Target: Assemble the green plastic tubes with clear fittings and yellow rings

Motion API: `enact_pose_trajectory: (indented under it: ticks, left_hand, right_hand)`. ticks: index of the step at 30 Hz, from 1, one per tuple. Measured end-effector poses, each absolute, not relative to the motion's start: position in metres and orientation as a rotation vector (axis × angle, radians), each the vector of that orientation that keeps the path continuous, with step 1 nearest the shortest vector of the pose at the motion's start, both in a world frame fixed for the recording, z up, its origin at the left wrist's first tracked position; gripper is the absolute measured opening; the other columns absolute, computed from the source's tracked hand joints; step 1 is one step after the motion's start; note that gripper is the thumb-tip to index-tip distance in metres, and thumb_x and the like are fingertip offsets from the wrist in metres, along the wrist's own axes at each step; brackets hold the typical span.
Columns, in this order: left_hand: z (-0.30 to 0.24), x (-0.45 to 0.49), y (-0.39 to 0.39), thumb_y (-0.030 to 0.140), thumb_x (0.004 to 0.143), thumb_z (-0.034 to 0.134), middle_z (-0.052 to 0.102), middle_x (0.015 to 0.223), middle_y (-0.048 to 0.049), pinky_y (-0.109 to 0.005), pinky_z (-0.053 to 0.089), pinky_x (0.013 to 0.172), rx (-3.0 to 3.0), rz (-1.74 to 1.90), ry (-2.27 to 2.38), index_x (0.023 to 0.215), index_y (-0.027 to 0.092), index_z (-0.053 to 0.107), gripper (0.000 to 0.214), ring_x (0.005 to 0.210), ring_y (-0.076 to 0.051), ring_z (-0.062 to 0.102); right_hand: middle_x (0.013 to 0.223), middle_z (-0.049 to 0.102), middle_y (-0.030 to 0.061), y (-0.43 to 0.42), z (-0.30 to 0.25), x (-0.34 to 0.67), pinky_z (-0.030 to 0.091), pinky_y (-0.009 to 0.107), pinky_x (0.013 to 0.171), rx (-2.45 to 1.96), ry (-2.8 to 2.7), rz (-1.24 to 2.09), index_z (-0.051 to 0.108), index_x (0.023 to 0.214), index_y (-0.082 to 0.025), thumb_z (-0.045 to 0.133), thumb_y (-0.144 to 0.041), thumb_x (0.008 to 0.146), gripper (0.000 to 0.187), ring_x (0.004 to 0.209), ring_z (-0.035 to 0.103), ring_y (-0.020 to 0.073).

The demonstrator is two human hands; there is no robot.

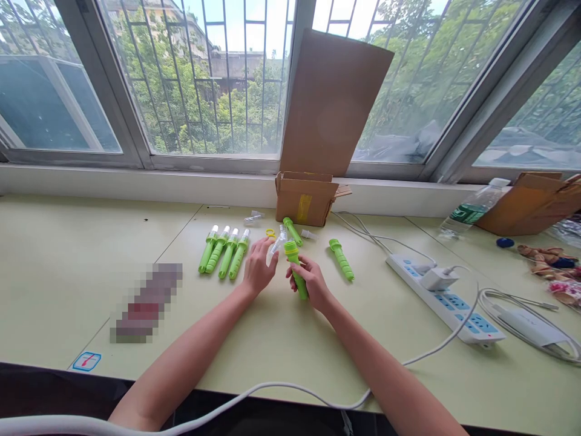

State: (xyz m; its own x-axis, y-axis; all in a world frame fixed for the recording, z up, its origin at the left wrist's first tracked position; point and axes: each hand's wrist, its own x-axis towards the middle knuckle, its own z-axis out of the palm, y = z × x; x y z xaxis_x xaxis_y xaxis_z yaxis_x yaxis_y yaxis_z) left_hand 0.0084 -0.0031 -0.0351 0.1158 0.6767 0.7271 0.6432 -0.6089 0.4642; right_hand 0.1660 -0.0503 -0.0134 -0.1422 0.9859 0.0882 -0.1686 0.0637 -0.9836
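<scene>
My right hand (311,281) is closed round a green ribbed plastic handle (295,267), held upright over the pale green table (68,272). My left hand (258,266) pinches a clear plastic cap piece (276,247) just left of the handle's top. A row of several finished green handles with clear tips (224,252) lies to the left of my left hand. Beyond my hands lie another green handle (292,230), a small yellow ring (270,232) and a loose clear piece (308,234). One more green handle (341,259) lies to the right.
A small open cardboard box (305,197) stands by the window sill, a cardboard sheet (333,100) leaning behind it. A white power strip (447,301) with a plugged charger and cables lies at right. A water bottle (474,209) and another box (531,203) sit far right. A blurred object (146,303) lies at left.
</scene>
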Motion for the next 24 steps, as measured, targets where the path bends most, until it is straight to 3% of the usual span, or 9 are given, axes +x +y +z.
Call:
enact_pose_trajectory:
  ticks: [8, 13, 18, 24]
  left_hand:
    - [-0.037, 0.009, -0.002, 0.033, 0.091, 0.044, 0.033, 0.145, -0.0115, -0.043, 0.029, 0.110, 2.455, 1.277, 1.514, 0.135, 0.021, 0.036, 0.046, 0.137, -0.025, 0.027]
    - [-0.043, 0.010, -0.002, 0.037, 0.088, 0.048, 0.023, 0.150, -0.0093, -0.050, 0.025, 0.110, 2.507, 1.051, 1.591, 0.136, 0.029, 0.038, 0.049, 0.138, -0.030, 0.022]
    - [-0.048, 0.011, -0.002, 0.040, 0.087, 0.049, 0.019, 0.151, -0.0082, -0.053, 0.020, 0.110, 2.535, 0.865, 1.630, 0.132, 0.031, 0.046, 0.045, 0.139, -0.033, 0.017]
    - [-0.050, 0.013, -0.001, 0.047, 0.086, 0.047, 0.017, 0.151, -0.0162, -0.054, 0.015, 0.111, 2.477, 0.713, 1.748, 0.135, 0.021, 0.041, 0.056, 0.141, -0.033, 0.012]
  right_hand:
    - [0.065, 0.060, -0.0016, -0.050, -0.013, 0.164, 0.042, 0.024, 0.040, -0.962, -1.221, 1.262, 0.055, 0.105, -0.021, 0.061, -0.047, 0.079, 0.037, 0.042, 0.052, 0.0112]
    - [0.068, 0.062, -0.0008, -0.048, -0.013, 0.164, 0.042, 0.023, 0.038, -0.985, -1.185, 1.201, 0.054, 0.109, -0.022, 0.059, -0.052, 0.080, 0.042, 0.041, 0.051, 0.0105]
    - [0.067, 0.060, -0.0007, -0.046, -0.016, 0.167, 0.041, 0.022, 0.036, -1.025, -1.196, 1.154, 0.056, 0.099, -0.020, 0.062, -0.051, 0.077, 0.038, 0.042, 0.051, 0.0103]
    - [0.068, 0.058, 0.0012, -0.039, -0.024, 0.172, 0.042, 0.022, 0.034, -1.120, -1.253, 0.948, 0.057, 0.085, -0.017, 0.065, -0.049, 0.074, 0.035, 0.046, 0.053, 0.0116]
